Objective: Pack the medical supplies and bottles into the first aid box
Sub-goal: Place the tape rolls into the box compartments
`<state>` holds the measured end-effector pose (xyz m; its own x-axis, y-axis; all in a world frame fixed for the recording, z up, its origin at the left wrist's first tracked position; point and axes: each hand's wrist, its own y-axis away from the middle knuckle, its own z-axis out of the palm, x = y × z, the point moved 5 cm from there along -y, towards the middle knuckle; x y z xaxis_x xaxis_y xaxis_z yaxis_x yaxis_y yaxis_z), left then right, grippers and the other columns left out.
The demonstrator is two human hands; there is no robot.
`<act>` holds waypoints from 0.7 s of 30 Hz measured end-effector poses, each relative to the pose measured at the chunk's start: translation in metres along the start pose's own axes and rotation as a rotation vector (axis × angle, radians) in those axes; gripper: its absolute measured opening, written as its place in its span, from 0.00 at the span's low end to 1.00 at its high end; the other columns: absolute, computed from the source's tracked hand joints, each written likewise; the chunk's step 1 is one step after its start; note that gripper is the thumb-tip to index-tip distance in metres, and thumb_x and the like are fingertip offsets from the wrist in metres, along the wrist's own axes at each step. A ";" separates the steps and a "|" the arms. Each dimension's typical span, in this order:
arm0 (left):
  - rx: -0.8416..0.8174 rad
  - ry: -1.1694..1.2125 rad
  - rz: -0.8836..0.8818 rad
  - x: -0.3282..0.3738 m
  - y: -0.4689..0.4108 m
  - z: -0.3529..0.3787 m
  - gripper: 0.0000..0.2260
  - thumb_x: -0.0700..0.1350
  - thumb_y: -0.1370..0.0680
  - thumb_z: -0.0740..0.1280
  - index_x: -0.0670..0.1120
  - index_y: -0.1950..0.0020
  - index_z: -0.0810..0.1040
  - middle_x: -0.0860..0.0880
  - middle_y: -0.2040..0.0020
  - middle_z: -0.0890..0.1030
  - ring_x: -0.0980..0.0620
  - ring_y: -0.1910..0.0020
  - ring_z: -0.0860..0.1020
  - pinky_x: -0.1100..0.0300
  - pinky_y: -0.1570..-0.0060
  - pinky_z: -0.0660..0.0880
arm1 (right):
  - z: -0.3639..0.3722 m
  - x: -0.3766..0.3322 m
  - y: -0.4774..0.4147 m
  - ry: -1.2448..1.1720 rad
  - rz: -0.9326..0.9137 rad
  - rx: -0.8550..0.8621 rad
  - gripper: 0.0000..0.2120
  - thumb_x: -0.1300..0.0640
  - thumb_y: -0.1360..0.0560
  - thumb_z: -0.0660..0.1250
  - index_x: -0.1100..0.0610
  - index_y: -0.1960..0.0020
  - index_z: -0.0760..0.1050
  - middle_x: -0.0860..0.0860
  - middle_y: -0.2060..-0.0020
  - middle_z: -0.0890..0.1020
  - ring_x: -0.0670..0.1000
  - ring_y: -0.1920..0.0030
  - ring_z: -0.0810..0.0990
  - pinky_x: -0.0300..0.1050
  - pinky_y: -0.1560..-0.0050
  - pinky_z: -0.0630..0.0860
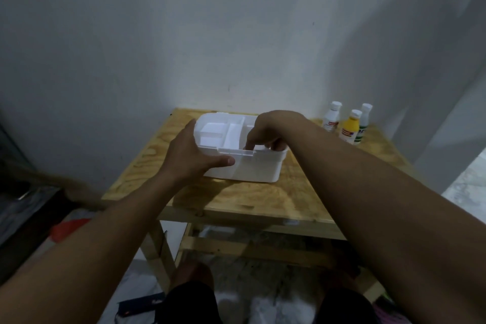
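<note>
White first aid box (252, 168) sits between both hands (189, 155).

The right hand (265, 131) hides the box's (252, 168) right compartments — bottle labels (348, 134) seem too blurred to read.

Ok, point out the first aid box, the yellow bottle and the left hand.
first aid box (259, 169): head view, on its white front wall.
yellow bottle (351, 125): head view, on its yellow body above the label.
left hand (188, 154): head view, on the back of the hand.
</note>
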<state>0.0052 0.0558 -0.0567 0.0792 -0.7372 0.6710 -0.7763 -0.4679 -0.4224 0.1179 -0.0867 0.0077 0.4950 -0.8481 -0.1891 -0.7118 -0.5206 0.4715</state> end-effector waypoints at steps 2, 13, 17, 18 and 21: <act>-0.011 0.008 0.006 -0.002 -0.001 0.001 0.42 0.64 0.40 0.79 0.54 0.32 0.66 0.53 0.38 0.75 0.54 0.43 0.75 0.64 0.55 0.76 | 0.002 -0.001 0.000 0.047 -0.009 -0.006 0.29 0.46 0.22 0.66 0.63 0.28 0.68 0.59 0.35 0.77 0.56 0.48 0.77 0.51 0.37 0.75; -0.019 -0.002 0.022 0.003 -0.003 0.001 0.41 0.62 0.39 0.79 0.54 0.31 0.67 0.54 0.38 0.76 0.56 0.44 0.74 0.68 0.58 0.73 | -0.001 0.000 -0.020 0.317 -0.005 0.125 0.10 0.56 0.22 0.62 0.60 0.60 0.71 0.55 0.57 0.77 0.54 0.61 0.77 0.47 0.50 0.77; -0.019 -0.002 0.028 0.006 -0.003 0.001 0.40 0.60 0.38 0.80 0.53 0.31 0.67 0.54 0.38 0.76 0.57 0.45 0.73 0.70 0.59 0.70 | 0.001 0.000 -0.026 0.293 -0.042 0.139 0.10 0.56 0.22 0.64 0.59 0.60 0.69 0.53 0.62 0.74 0.55 0.55 0.76 0.49 0.45 0.77; -0.020 -0.005 0.026 0.006 -0.003 0.001 0.40 0.60 0.38 0.80 0.53 0.31 0.67 0.54 0.38 0.76 0.57 0.45 0.73 0.70 0.60 0.70 | 0.002 -0.001 -0.029 0.282 -0.051 0.135 0.11 0.55 0.23 0.65 0.58 0.61 0.69 0.53 0.61 0.74 0.55 0.55 0.76 0.49 0.45 0.77; -0.023 -0.007 0.019 0.006 -0.003 0.000 0.40 0.59 0.38 0.80 0.52 0.31 0.67 0.54 0.38 0.76 0.56 0.45 0.73 0.70 0.61 0.70 | 0.006 -0.004 -0.037 0.226 -0.077 0.137 0.09 0.55 0.23 0.66 0.59 0.57 0.71 0.54 0.55 0.76 0.55 0.53 0.77 0.51 0.42 0.78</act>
<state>0.0081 0.0526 -0.0512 0.0687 -0.7490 0.6590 -0.7919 -0.4427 -0.4206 0.1388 -0.0645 -0.0140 0.6379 -0.7700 -0.0154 -0.7210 -0.6041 0.3395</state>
